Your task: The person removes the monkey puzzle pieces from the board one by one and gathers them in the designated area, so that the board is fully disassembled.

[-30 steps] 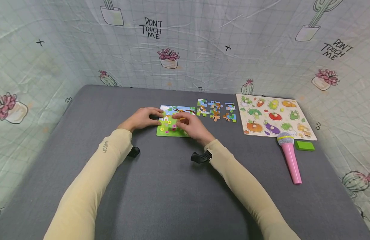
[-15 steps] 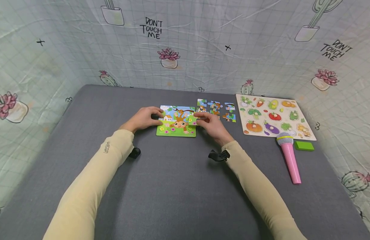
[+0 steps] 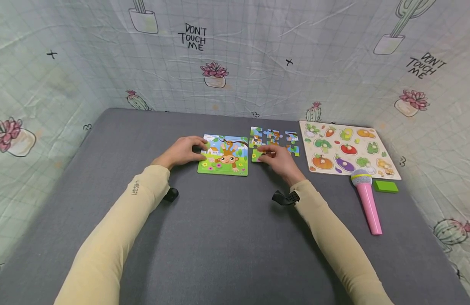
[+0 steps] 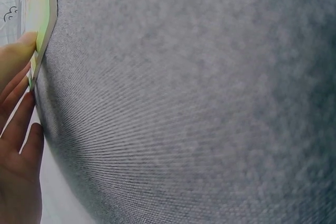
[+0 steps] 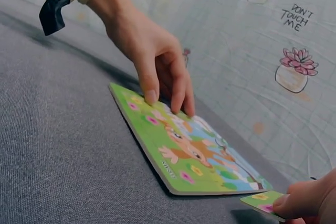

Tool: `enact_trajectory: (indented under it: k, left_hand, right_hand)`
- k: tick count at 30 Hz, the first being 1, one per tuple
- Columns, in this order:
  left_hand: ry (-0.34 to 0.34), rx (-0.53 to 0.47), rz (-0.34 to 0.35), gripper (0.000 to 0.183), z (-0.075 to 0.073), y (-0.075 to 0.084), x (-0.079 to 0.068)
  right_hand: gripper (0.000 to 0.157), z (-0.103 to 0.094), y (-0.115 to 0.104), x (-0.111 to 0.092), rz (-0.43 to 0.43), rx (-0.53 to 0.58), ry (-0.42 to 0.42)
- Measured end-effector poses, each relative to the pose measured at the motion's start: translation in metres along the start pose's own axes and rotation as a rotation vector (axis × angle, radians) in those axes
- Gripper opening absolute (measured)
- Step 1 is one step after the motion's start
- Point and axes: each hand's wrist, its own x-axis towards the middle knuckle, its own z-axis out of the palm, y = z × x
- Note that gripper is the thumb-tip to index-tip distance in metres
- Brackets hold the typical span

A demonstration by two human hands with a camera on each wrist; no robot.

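Note:
A jigsaw puzzle board [image 3: 223, 154] with a printed monkey, house and flowers lies flat on the grey table. My left hand [image 3: 183, 151] holds it by the left edge, thumb and fingertips set apart along the rim; in the left wrist view the thumb [image 4: 18, 53] lies over the edge. Just right of the board, my right hand [image 3: 279, 162] pinches a green puzzle piece [image 3: 255, 155] with flowers on it. In the right wrist view this piece [image 5: 258, 199] tilts close beside the board's corner. Behind the right fingers, other jigsaw pieces [image 3: 256, 132] lie on the table, partly covered.
Further right lies a wooden vegetable puzzle board [image 3: 335, 146]. A pink toy microphone [image 3: 368, 203] rests with its head at that board's front edge, and a green block [image 3: 386, 186] sits beside it. A patterned cloth [image 3: 250, 55] hangs behind the table.
My right hand has moved right, from over the monkey board to beside the loose pieces, carrying a green puzzle piece off the board. The left hand has stayed at the board's left edge.

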Motion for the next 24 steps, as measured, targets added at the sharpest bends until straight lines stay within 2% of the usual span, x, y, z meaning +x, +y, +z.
enact_trajectory:
  k: [10, 18, 24]
  left_hand:
    - [-0.010, -0.017, -0.013, 0.039, -0.0005, -0.0019, -0.0023]
    - [-0.008, -0.051, -0.027, 0.038, -0.0005, -0.0034, -0.0035]
    - [-0.014, -0.051, -0.005, 0.038, -0.0018, -0.0056, -0.0027]
  right_hand:
    - [0.030, 0.0064, 0.0079, 0.0062, -0.031, -0.072, -0.023]
    - [0.030, 0.0084, 0.0102, 0.0081, -0.081, -0.184, 0.014]
    - [0.030, 0.0084, 0.0099, 0.0085, -0.101, -0.206, 0.028]
